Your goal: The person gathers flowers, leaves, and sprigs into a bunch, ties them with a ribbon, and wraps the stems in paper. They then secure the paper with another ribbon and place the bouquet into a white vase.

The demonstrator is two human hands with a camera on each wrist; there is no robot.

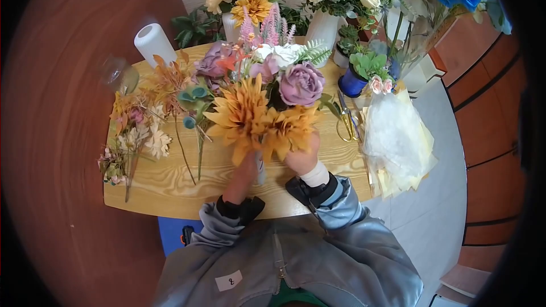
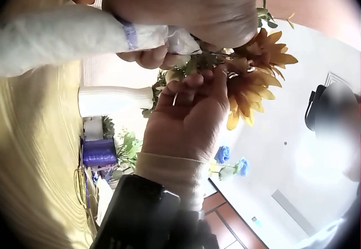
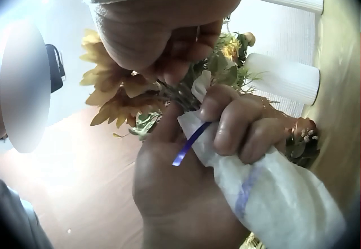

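A bouquet of artificial flowers stands in front of me over the table, with orange flowers (image 1: 242,113) nearest, a mauve rose (image 1: 301,83) behind them and pink spikes at the back. Its stems are bundled in a white wrapping (image 2: 62,38) with a purple ribbon (image 3: 189,146) around it. My left hand (image 1: 243,170) grips the top of this wrapped handle, fingers curled round it in the right wrist view. Just above, my right hand (image 1: 303,156) has its fingers bent in under the orange flowers, the tips pinching among the stems (image 3: 179,94). Petals hide part of this hand in the head view.
Loose flower stems (image 1: 193,153) lie on the left of the wooden table (image 1: 301,196). On the right are scissors (image 1: 346,119) and stacked wrapping sheets (image 1: 398,136). A white vase (image 1: 153,44), a blue pot (image 1: 354,83) and filled vases stand at the back.
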